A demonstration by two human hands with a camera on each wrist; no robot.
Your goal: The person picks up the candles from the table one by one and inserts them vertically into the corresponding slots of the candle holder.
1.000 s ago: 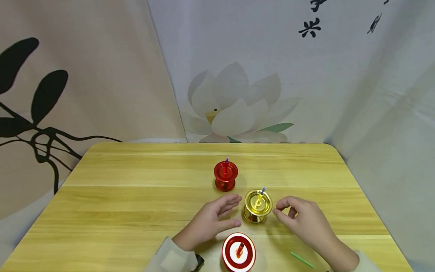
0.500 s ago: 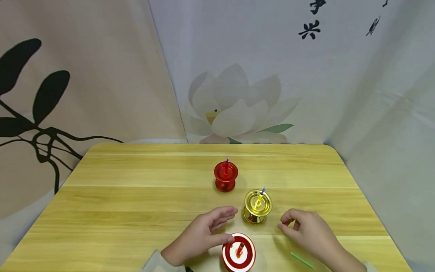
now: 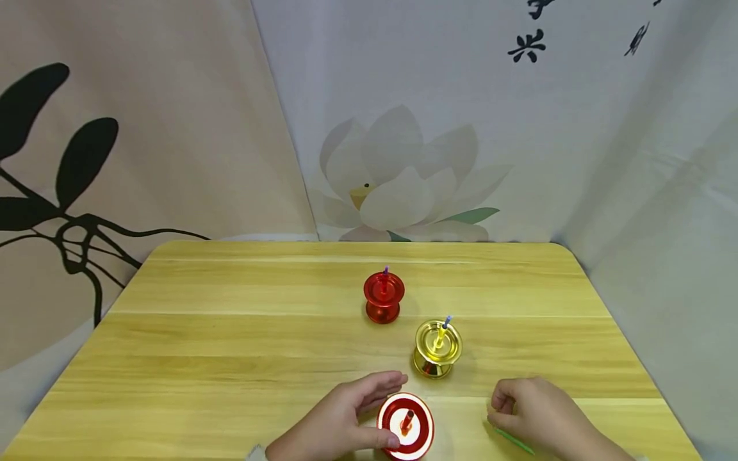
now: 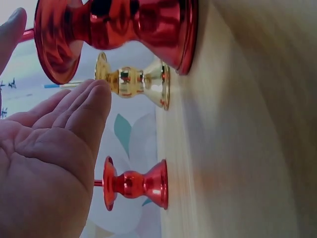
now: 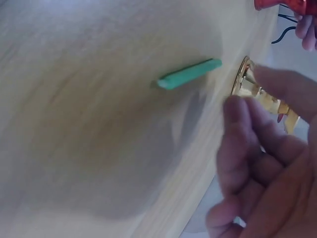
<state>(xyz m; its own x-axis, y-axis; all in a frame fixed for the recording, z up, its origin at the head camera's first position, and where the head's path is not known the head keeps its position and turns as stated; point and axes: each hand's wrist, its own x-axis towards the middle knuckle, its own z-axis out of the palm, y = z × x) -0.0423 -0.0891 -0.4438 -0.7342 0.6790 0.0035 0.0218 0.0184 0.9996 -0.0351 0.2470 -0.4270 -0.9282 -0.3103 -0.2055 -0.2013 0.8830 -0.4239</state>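
Observation:
Three spool-shaped metal holders stand on the wooden table (image 3: pixel 230 346), each with a thin stick upright in it: a far red holder (image 3: pixel 383 296), a gold holder (image 3: pixel 437 349) and a near red holder with a white ring (image 3: pixel 405 426). My left hand (image 3: pixel 377 410) cups the near red holder's left side, fingers straight, thumb at its rim. The left wrist view shows that open palm (image 4: pixel 49 163) beside the near red holder (image 4: pixel 119 25). My right hand (image 3: pixel 494 415) hovers with loosely curled fingers over a green stick (image 3: pixel 513 442) that lies flat on the table (image 5: pixel 190 73), holding nothing.
Printed cloth with a lotus (image 3: pixel 398 186) hangs behind and beside the table. The table's front edge lies just under my wrists. Bare wood stretches to the left of the holders.
Both hands have drawn back from the gold holder toward me. The left hand now sits at the near red holder, and the right hand has come down over the green stick.

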